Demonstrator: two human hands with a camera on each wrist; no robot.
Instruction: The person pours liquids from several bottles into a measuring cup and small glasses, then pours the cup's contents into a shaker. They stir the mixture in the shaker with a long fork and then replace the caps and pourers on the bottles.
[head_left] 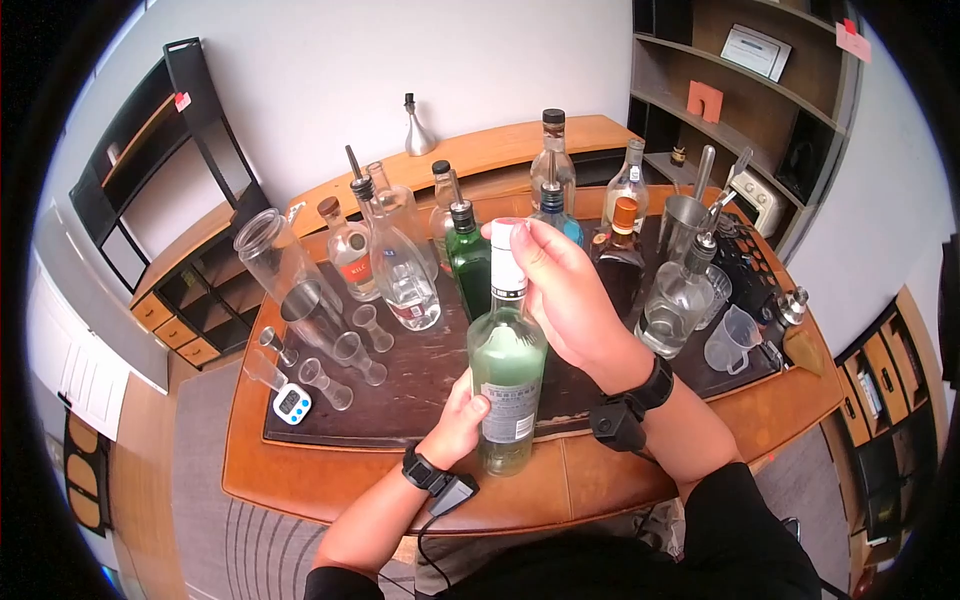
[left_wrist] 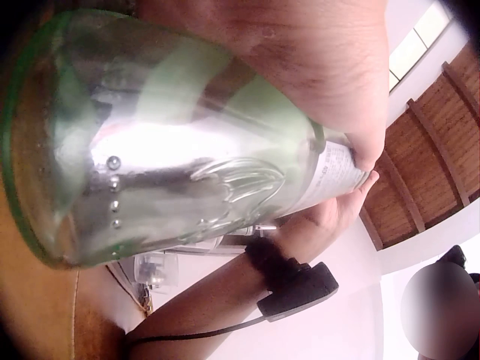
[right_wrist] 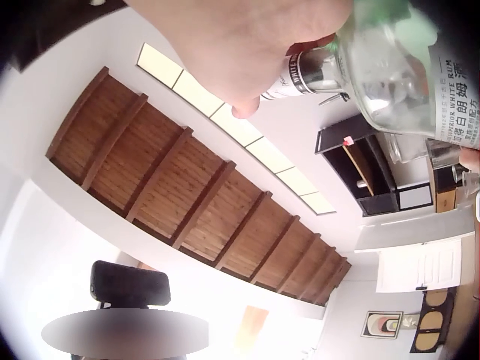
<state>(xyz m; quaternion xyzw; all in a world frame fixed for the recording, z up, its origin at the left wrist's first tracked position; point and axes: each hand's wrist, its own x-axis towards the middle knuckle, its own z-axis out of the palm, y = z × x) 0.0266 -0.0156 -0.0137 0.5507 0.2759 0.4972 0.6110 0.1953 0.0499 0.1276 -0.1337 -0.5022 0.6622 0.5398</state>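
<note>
A pale green glass bottle of white rum [head_left: 508, 355] stands upright at the near side of the table, its back label [head_left: 512, 410] facing me. My left hand [head_left: 458, 418] grips the lower body, with the thumb across the label. Up at the neck, my right hand [head_left: 572, 300] holds the white cap [head_left: 507, 268], thumb near its top. In the left wrist view the bottle's base and embossed glass [left_wrist: 172, 150] fill much of the picture. Printing on the rum label [right_wrist: 456, 101] shows in the right wrist view, beside the right hand's palm [right_wrist: 232, 37].
Behind the bottle stand several others, among them a green bottle [head_left: 468, 255] and a clear bottle with a pourer [head_left: 400, 270]. Small glasses [head_left: 326, 384], a timer [head_left: 292, 404] and a tall shaker [head_left: 300, 290] are at left. A plastic jug [head_left: 733, 340] sits at right.
</note>
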